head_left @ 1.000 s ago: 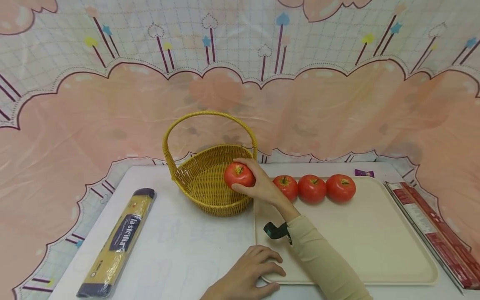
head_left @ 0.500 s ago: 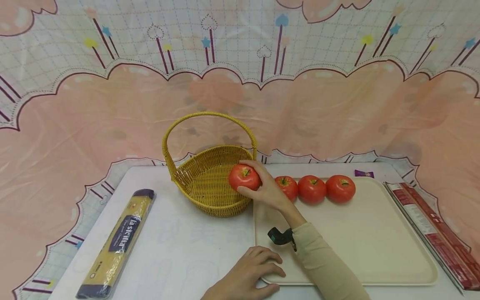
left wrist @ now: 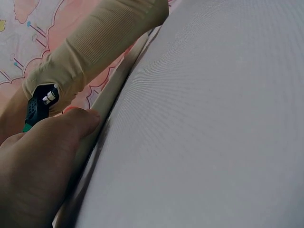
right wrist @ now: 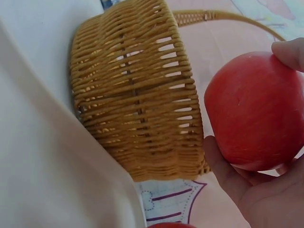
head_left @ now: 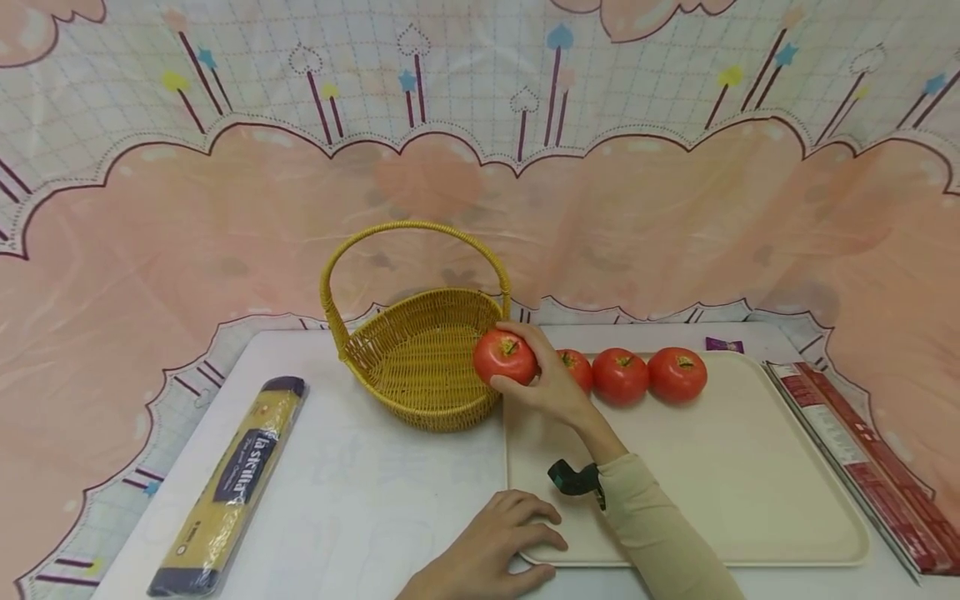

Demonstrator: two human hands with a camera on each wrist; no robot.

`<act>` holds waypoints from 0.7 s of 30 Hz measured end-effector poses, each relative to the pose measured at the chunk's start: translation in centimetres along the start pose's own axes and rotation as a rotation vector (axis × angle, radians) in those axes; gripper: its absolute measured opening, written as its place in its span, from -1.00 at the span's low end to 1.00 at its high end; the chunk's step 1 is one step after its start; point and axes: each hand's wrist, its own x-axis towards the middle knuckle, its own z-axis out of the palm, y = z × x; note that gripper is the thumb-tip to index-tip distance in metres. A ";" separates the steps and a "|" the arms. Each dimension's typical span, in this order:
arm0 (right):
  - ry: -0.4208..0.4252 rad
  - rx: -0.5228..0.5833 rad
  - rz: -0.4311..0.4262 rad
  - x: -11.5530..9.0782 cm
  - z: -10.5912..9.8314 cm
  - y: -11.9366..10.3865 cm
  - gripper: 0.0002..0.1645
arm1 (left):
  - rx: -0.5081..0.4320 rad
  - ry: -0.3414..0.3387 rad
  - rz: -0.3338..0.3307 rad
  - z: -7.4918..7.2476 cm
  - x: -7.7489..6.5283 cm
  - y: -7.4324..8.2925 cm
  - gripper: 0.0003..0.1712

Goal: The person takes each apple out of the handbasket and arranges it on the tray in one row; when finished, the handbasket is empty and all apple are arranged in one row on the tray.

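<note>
My right hand (head_left: 551, 383) grips a red apple (head_left: 504, 358), with fingers behind it and the thumb along its near side. It is held up at the right rim of the yellow wicker basket (head_left: 438, 417), whose inside shows no fruit. In the right wrist view the apple (right wrist: 256, 111) is clear of the basket wall (right wrist: 133, 90). A row of 3 apples (head_left: 620, 377) lies on the cream tray (head_left: 720, 483); my right hand partly hides the leftmost. My left hand (head_left: 501, 542) rests at the tray's near left corner, fingers loosely spread; its thumb shows in the left wrist view.
A pack of spaghetti (head_left: 232, 487) lies on the white table (head_left: 360, 517) at the left. Long red packages (head_left: 862, 467) lie along the tray's right side. A small purple wrapped piece (head_left: 724, 345) sits behind the tray. A patterned cloth (head_left: 480, 208) hangs behind.
My right hand has carried the apple rightward and slightly nearer, from over the basket's inside to its right rim. The left hand has stayed at the tray corner.
</note>
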 end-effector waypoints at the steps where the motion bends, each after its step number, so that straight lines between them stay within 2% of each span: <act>1: 0.002 -0.001 -0.001 -0.1 -0.1 0.0 -0.23 | -0.003 -0.004 -0.004 0.0 0.0 0.0 -0.75; 5: 0.003 0.004 0.016 -0.4 -0.4 0.1 -0.21 | -0.014 -0.023 -0.022 -0.1 0.0 0.1 -0.75; 13: 0.017 -0.016 0.059 -1.3 -1.3 0.1 -0.19 | 0.023 0.005 0.014 0.0 0.0 -0.1 -0.75; 21: 0.046 0.000 0.052 -1.5 -2.3 4.0 -0.13 | -0.028 -0.003 -0.021 0.0 -0.1 -0.1 -0.75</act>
